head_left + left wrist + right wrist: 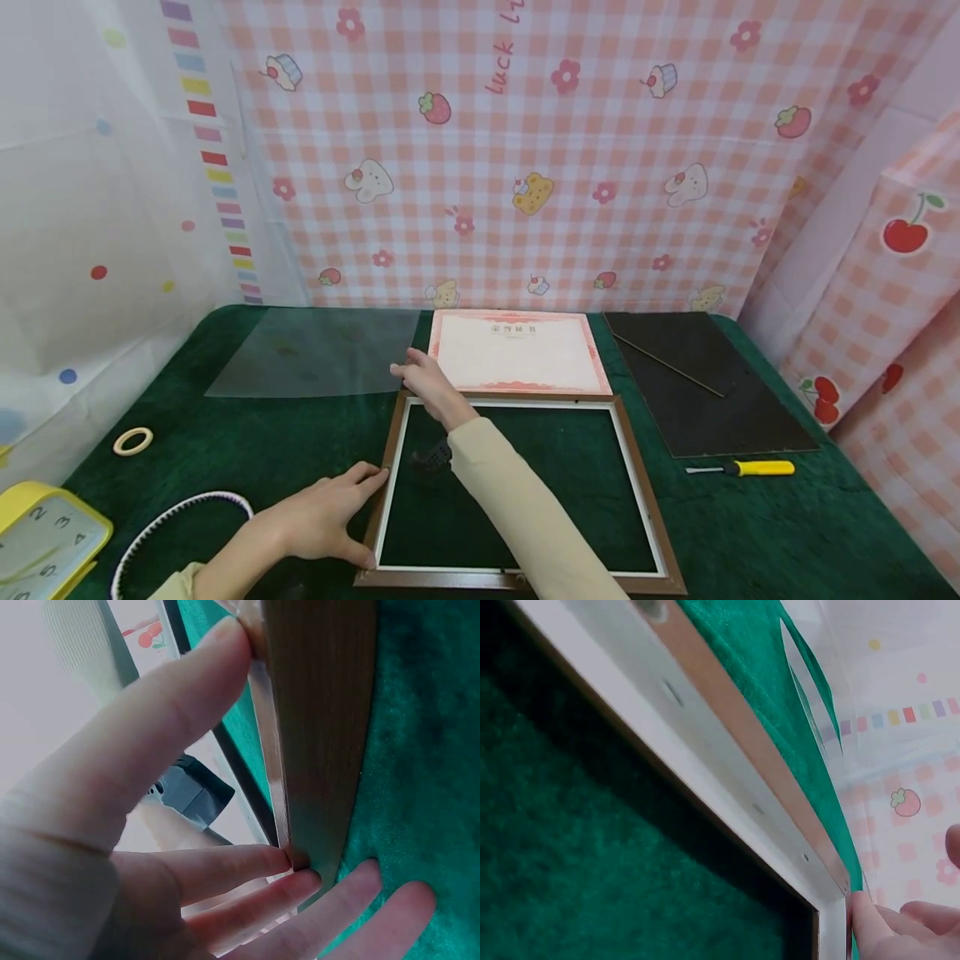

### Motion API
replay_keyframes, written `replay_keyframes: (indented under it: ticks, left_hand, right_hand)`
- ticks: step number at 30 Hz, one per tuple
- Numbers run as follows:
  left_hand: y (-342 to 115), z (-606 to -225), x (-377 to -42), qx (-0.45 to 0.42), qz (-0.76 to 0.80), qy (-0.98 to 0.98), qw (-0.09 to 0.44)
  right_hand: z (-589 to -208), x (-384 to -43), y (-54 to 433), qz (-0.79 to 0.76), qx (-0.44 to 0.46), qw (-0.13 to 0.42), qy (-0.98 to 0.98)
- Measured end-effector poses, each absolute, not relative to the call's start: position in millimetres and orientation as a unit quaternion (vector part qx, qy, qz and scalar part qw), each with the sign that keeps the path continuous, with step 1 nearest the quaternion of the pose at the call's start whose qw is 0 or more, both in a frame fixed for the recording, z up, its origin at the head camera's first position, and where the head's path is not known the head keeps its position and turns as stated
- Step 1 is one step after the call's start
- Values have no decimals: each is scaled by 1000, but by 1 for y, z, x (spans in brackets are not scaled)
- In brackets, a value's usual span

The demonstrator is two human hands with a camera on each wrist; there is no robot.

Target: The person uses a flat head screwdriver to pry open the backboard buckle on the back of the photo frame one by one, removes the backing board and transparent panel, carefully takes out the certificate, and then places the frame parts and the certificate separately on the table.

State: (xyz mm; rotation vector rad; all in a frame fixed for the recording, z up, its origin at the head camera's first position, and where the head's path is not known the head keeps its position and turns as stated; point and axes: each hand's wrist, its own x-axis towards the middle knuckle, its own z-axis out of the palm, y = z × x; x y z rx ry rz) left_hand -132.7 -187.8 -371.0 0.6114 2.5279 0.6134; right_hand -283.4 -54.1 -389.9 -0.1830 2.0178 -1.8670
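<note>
A brown picture frame (pixel 652 508) with a white inner lip lies on the green cloth. Along its left side, my left hand (pixel 318 512) touches the wood, thumb near the lower-left corner and index finger higher up. In the left wrist view these fingers (pixel 225 866) look fairly straight and spread against the frame's brown edge (pixel 322 712). My right hand (pixel 431 383) reaches across the frame to its far-left corner, close to a clear sheet (pixel 315 350). In the right wrist view, the right fingers (pixel 900 930) appear by the frame's corner, holding nothing visible.
A certificate (pixel 521 354) lies behind the frame. To the right are a dark backing board (pixel 705 392) with a thin rod on it and a yellow-handled screwdriver (pixel 765 468). A wooden ring (pixel 132 442), a yellow clock (pixel 52 533) and a beaded loop (pixel 161 521) lie at left.
</note>
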Motion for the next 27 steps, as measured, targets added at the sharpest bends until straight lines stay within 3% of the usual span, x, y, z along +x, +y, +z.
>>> replay_keyframes:
  ticks: [6, 13, 27]
  left_hand:
    - [-186, -371, -135, 225, 223, 919, 235]
    - [-186, -369, -135, 220, 218, 920, 241]
    - [-198, -366, -139, 208, 248, 921, 216]
  right_hand:
    - [-386, -283, -50, -652, -70, 205, 727]
    - [-384, -287, -32, -612, -95, 174, 765]
    - [-354, -287, 68, -444, -229, 173, 849]
